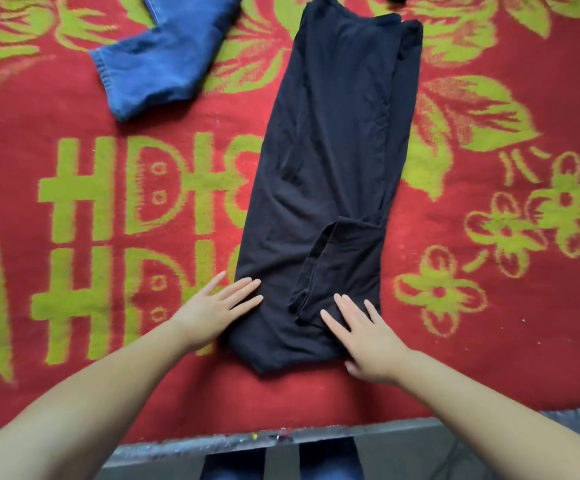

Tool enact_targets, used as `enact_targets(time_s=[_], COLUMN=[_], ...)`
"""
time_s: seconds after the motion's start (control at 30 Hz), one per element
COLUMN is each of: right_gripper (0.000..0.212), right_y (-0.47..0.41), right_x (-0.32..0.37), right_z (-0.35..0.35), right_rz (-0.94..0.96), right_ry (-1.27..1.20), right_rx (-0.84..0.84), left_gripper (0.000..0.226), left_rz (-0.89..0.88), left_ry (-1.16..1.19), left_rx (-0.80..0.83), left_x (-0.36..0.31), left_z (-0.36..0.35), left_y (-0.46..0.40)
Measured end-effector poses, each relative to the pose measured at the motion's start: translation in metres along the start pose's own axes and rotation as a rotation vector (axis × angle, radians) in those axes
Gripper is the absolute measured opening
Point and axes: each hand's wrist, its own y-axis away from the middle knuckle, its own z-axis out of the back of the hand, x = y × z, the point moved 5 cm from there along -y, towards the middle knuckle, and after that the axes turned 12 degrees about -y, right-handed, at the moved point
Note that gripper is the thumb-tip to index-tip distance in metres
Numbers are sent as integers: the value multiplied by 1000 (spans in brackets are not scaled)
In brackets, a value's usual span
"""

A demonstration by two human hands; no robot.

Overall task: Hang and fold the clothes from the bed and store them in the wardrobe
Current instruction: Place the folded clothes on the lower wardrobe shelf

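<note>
Where both hands press with straight fingers [247, 287], a black garment [337, 161], folded long and narrow, creased

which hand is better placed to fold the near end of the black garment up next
Probably the right hand: it lies flat on the black garment by its near hem. The left hand sits at the side edge, only its fingertips on the cloth.

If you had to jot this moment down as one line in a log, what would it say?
step: folding | item: black garment lengthwise on bed blanket | left hand flat on near edge | right hand flat on near end | jeans waiting
</note>
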Motion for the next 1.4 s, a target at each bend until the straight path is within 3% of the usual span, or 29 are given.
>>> enact_targets(time_s=[0.1, 0.2, 0.3, 0.5, 0.63, 0.7, 0.8, 0.83, 0.9, 0.93, 1.0, 1.07, 1.17, 1.3, 1.4], right_gripper=[99, 90, 79, 53, 35, 32, 47, 53, 67, 76, 93, 103, 102, 90, 85], right_y=[3, -5, -9, -5, -22, -31, -38, -42, -53, -57, -63, -66, -75, -82, -70], right_x=[3, -1, -5, -25, -81, -106, -113, -103, -71, -55, -40, -48, -65, -63, -66], right_z=[-19, -17, -18, 76, 154, 174, 184, 182, 165, 150, 117, 99, 103, 118, 131], right_rz=[-27, -17, -30, 23, -155, -331, -524, -486, -300, -224, -183, -216, -239, -234, -187], right_ry=[132, 130, 3, -644, -681, -663, -495, -424, -304, -239, -108, -70, -79, -113, -163], right_rx=[-96, -207, -95, -150, -449, -631, -852, -884, -805, -705, -503, -390, -343, -246, -79], left_gripper=[82, 73, 64, 33, 20, 20, 20, 32, 62, 75, 96, 107, 98, 88, 85], left_rz=[-52, -44, -34, 26, 306, 548, 905, 933, 695, 491, 210, 248, 396, 366, 301], left_ry=[-56, -30, 91, 1213, 1579, 1525, 986, 777, 516, 413, 190, 123, 171, 109, 187], left_rx=[-64, -100, -50, 219, 8, -194, -431, -493, -580, -560, -357, -138, -56, 15, 192], left_x=[3, 8, 8, 49, 114, 139, 152, 145, 111, 87, 49, 45, 61, 64, 57], left_z=[-6, -6, 7, 63, 101, 110, 117, 123, 130, 127, 107, 81, 76, 84, 101], left_y=[-8, -15, -19, -18, -49, -74, -94, -96, -106, -110, -115, -116, -120, -125, -121])
